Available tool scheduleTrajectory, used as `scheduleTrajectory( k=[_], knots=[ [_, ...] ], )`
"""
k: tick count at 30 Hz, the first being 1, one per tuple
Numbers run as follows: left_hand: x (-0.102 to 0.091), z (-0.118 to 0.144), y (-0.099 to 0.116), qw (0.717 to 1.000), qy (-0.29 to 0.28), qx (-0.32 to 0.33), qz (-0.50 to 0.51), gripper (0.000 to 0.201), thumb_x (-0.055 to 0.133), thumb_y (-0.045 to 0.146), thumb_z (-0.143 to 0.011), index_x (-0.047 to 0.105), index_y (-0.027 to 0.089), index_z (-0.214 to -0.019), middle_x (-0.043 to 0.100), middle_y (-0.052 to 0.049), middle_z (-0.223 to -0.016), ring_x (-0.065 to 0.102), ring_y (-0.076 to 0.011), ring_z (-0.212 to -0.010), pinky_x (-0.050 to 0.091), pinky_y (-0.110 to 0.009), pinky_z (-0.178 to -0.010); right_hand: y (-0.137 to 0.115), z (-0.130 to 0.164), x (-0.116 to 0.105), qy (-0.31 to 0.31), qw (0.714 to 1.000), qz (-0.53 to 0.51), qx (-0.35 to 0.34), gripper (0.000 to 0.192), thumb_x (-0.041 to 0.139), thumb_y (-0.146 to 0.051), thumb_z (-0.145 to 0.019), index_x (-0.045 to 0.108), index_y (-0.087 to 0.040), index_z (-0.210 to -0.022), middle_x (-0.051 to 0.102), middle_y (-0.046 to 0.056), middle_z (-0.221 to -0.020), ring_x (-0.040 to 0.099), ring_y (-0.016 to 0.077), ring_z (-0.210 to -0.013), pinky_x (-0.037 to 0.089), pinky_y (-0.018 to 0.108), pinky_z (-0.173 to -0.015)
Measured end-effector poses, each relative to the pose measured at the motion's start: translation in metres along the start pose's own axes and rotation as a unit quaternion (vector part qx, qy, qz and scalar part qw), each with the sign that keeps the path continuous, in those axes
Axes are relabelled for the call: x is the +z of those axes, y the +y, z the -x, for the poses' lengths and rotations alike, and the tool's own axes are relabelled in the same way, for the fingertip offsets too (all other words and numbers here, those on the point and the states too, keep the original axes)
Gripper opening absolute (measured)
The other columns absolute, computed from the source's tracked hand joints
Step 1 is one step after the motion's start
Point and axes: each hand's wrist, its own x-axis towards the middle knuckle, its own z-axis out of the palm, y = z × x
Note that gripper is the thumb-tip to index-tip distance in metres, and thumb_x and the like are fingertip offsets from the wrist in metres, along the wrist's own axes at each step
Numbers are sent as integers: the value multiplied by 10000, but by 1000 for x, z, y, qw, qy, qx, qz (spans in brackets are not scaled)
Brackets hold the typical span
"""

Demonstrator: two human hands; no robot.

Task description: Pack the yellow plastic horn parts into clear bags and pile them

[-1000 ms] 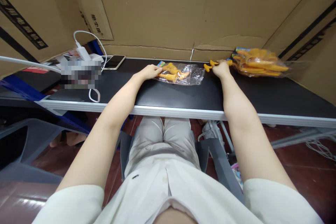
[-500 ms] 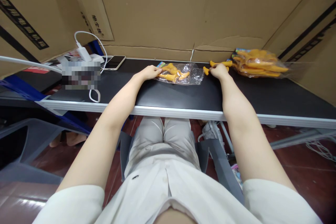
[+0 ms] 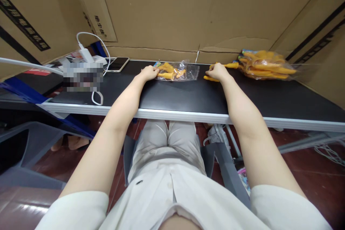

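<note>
My left hand [image 3: 149, 73] is closed on the left end of a clear plastic bag [image 3: 192, 72], which lies flat on the black table. Several yellow-orange plastic pieces [image 3: 168, 75] are inside the bag, toward my fingers. To the right of the bag, my right hand [image 3: 219, 72] has its fingers pinched on a slim yellow-orange plastic piece [image 3: 210, 78], whose other end is hidden by the hand. Another yellow-orange piece [image 3: 231, 65] sticks out behind that hand; whether my fingers touch it I cannot tell.
A fuller bag of yellow-orange pieces [image 3: 265, 66] lies farther right. At left are a phone [image 3: 120, 64], a white charger with its cable [image 3: 86, 55] and a blurred-out patch. Cardboard walls [image 3: 167, 14] enclose the back and sides. The table's metal front edge [image 3: 183, 115] runs before my lap.
My left hand has slid the bag a little left and away from me. The right hand has shifted left, and the piece at its fingers now lies slightly nearer the front.
</note>
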Motion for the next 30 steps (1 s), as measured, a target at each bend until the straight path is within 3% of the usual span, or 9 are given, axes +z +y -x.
scheduleTrajectory(
  k=[6,10,16,21,27,30],
  knots=[
    [-3,2,1,997,3,-77,-17,606,391,425,-1106,710,253,-1591,662,-157,-1673,572,-405,-1596,358,-634,-1371,-13,12,-9,29,999,6,-32,260,698,-285,-1005,826,-120,-1159,803,229,-1157,755,403,-1233,610,519,-1121],
    [-2,2,0,996,0,-84,-7,625,392,434,-1092,689,272,-1617,647,-163,-1688,536,-431,-1622,282,-698,-1394,-15,17,-13,32,998,53,-16,368,715,-398,-1011,821,-104,-1205,787,259,-1243,734,431,-1283,598,542,-1117],
    [-2,-1,-3,997,-6,-83,1,651,376,454,-1100,626,284,-1677,614,-140,-1724,517,-407,-1643,273,-674,-1401,-8,9,-7,-32,992,125,-8,426,849,-414,-919,815,-132,-1236,820,218,-1204,778,405,-1245,641,521,-1075],
    [-3,-2,-7,997,-10,-66,24,658,455,506,-1075,642,287,-1666,615,-155,-1720,514,-461,-1632,278,-702,-1386,-1,1,-4,-55,992,109,-9,400,912,-342,-873,826,-100,-1180,805,261,-1188,785,428,-1228,629,557,-1085],
    [-3,-1,-5,997,-12,-67,25,669,411,484,-1086,604,286,-1696,606,-144,-1729,516,-424,-1640,285,-675,-1390,2,1,-4,-30,994,94,-37,278,883,-301,-872,846,-133,-1090,808,211,-1062,773,426,-1198,649,558,-1041],
    [-3,0,-4,997,-11,-68,31,653,457,511,-1081,623,309,-1680,616,-128,-1723,533,-427,-1627,323,-640,-1379,-1,5,-6,-3,996,81,-39,268,842,-321,-925,835,-120,-1103,807,239,-1118,765,444,-1224,628,591,-1078]
  ],
)
